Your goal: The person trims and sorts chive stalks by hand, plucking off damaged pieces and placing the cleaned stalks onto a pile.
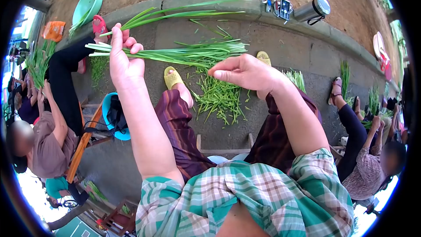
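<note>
My left hand (126, 59) is closed round a bunch of garlic chives (188, 54), whose white ends stick out to the left and green tips reach right. A smaller spray of long green leaves (162, 16) rises above it, between the thumb and fingers. My right hand (247, 72) is near the tips of the bunch, thumb and fingers brought together; what they hold, if anything, cannot be made out. Below the bunch, a heap of cut green bits (221, 98) lies on the pavement between my slippered feet.
On the kerb (210, 2) stand a steel flask (307, 12) and a phone (283, 8). A green basin (88, 4) leans at upper left. More chives (294, 79) lie beside my right leg. People with chives sit on both sides; a blue hat (115, 116) hangs at left.
</note>
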Action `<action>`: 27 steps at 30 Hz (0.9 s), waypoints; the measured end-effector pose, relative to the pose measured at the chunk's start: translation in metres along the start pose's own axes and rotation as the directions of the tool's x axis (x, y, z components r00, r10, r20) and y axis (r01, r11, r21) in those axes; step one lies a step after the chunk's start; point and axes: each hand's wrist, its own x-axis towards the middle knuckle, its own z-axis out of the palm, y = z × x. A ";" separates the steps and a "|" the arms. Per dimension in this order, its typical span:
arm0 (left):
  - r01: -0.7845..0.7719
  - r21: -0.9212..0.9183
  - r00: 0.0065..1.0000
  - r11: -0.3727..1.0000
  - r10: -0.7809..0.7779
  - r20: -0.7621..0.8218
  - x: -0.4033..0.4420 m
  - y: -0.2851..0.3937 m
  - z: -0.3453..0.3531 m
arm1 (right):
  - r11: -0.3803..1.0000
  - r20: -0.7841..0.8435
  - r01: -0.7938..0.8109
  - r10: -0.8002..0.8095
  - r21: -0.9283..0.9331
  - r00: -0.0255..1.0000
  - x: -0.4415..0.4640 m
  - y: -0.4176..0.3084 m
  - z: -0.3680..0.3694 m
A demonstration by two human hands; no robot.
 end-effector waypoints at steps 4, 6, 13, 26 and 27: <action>0.019 -0.021 1.000 1.000 -0.019 0.004 0.002 0.000 -0.001 | 0.980 -0.323 -0.007 0.073 0.199 0.944 0.004 -0.001 -0.008; -0.004 0.007 1.000 1.000 0.003 0.014 0.003 -0.001 -0.002 | 0.928 -0.453 0.089 0.091 0.361 0.887 0.009 0.002 -0.013; 0.016 0.019 0.999 1.000 -0.017 0.039 0.001 -0.003 0.000 | 0.897 -0.723 0.393 -0.135 0.201 0.677 0.017 0.001 -0.016; 0.022 0.019 0.999 1.000 -0.023 0.030 -0.004 -0.003 0.003 | 0.896 -0.712 0.134 -0.420 -0.422 0.563 0.013 -0.002 -0.011; 0.021 0.022 0.999 1.000 -0.022 0.026 -0.004 -0.003 0.004 | 0.897 -0.712 0.135 -0.420 -0.422 0.563 0.015 0.000 -0.010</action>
